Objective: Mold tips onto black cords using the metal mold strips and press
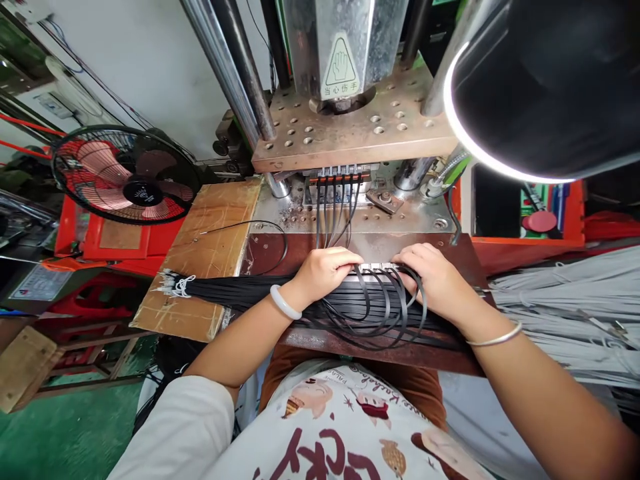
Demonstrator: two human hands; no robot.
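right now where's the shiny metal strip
In the head view, the metal strip is just right of centre, between the left hand and right hand, by the black cables.

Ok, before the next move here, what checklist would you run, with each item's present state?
1. Hands out of the press: ok, left hand and right hand are in front of it.
2. Metal strip held at both ends: ok, fingers at each end.
3. Looped cables untangled: not ok, the loops cross one another.
4. Flat bundle tied: ok, white tie at its left end.
5. Lamp on: ok, its rim glows.
6. Press closed on its cables: cannot tell.
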